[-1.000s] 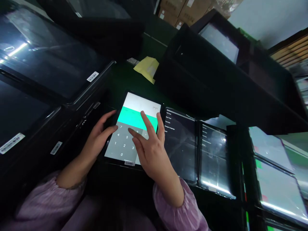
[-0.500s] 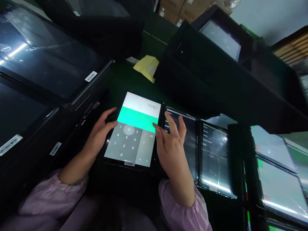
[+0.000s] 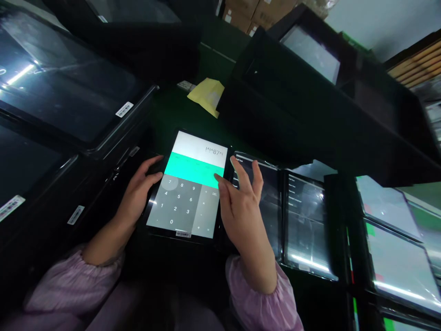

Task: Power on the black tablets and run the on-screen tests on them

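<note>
A tablet (image 3: pixel 179 200) lies in the middle of the view, showing a calculator with a white display, a teal band and a grey keypad. My left hand (image 3: pixel 136 195) rests at the tablet's left edge, its thumb close to the highlighted 7 key. My right hand (image 3: pixel 241 202) is raised over the tablet's right edge, fingers spread and touching nothing I can make out. Its fingers hide part of a neighbouring tablet (image 3: pixel 272 216) showing a text menu. Pink gathered sleeves (image 3: pixel 258 289) cover both forearms.
Another menu-lit tablet (image 3: pixel 305 220) lies further right. Large black-framed tablets with barcode labels (image 3: pixel 65 78) lie on the left. A black case (image 3: pixel 292 101) overhangs the far side. A yellow paper packet (image 3: pixel 206 95) lies beyond, with cardboard boxes (image 3: pixel 255 14) at the top.
My right hand has lifted off the keypad and moved right. The key highlight has gone from 8 to 7, and the digits on the display have changed.
</note>
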Tool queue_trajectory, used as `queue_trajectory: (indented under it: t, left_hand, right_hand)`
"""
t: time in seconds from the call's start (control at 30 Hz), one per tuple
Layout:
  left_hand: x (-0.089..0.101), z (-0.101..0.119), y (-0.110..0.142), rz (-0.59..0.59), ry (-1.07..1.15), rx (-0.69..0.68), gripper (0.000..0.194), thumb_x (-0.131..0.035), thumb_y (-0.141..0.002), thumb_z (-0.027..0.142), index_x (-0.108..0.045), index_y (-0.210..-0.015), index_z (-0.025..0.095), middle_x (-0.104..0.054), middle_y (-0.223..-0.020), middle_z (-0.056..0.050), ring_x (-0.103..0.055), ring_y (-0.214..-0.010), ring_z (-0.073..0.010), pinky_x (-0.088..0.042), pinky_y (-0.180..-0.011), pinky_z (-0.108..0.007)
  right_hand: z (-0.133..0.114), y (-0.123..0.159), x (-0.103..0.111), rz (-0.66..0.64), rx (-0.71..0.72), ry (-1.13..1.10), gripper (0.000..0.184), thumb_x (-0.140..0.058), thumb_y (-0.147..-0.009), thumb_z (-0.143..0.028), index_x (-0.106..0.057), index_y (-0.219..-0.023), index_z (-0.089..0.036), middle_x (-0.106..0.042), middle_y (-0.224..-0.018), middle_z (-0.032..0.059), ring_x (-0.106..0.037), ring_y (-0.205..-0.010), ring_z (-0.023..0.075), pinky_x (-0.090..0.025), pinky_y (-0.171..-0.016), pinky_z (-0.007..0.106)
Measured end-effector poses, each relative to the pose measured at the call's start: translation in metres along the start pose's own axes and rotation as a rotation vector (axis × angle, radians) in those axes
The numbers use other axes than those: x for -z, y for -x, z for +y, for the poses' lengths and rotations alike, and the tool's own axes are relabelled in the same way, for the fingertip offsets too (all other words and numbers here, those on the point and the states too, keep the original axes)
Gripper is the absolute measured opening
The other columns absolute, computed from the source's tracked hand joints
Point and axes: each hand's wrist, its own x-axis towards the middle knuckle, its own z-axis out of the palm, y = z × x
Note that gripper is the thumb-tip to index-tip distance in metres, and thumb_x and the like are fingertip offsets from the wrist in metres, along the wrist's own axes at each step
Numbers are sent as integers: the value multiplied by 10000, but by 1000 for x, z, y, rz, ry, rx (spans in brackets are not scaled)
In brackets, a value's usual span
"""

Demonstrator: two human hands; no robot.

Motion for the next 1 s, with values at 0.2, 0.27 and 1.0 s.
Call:
queue_trajectory:
  t: [0.2, 0.27, 1.0]
  left_hand:
    - [0, -2, -1, -3, 35, -7, 546, -673, -816, 455, -702, -1336, 287, -697, -1331, -39, -647, -1176, -351, -575, -757, -362]
    - [0, -1, 0, 9, 44, 5, 541, -674, -818, 449, -706, -1337, 300, -707, -1310, -35, -659, -1147, -340, -566, -732, -351]
    - [-3, -6, -23, -71, 203, -103, 497, -637, -860, 421, -719, -1310, 228, -711, -1339, -62, -635, -1269, -318, -468, -1150, -464]
  right_hand:
    - [3, -1, 5, -38, 41, -2, 440, -372, -1103, -352, -757, -1263, -213, -336, -1711, 78, -40, -1625, 441, -275, -1217, 783]
    - [17, -2, 12, 61, -6, 8, 467, -350, -1107, -364, -774, -1219, -204, -385, -1684, 96, -73, -1629, 409, -221, -1247, 767]
    - [67, 7, 42, 192, -134, 30, 547, -327, -1092, -489, -782, -1210, -209, -477, -1620, 118, -209, -1599, 401, -196, -1246, 747]
